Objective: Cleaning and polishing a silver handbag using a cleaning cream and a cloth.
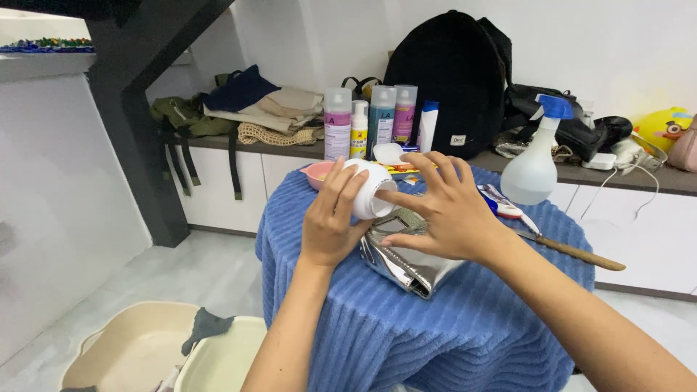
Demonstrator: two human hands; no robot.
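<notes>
**Hands work a white jar over a blue-draped table**

Lower left, two beige basins (138,348) hold a grey rag. At centre, the left hand (330,218) grasps a tilted white jar (370,187) — the right hand (446,210), fingers spread, touches its mouth above a silver pouch (406,258). Tall bottles (370,120) with purple and yellow labels stand behind; right, a clear spray bottle (534,156).

Pouch (406,258) on table (450,327) — spray bottle (534,163) right, basins (167,352) left-below.

Bright, even indoor light, soft shadows, glare on silver pouch (406,265).
</notes>
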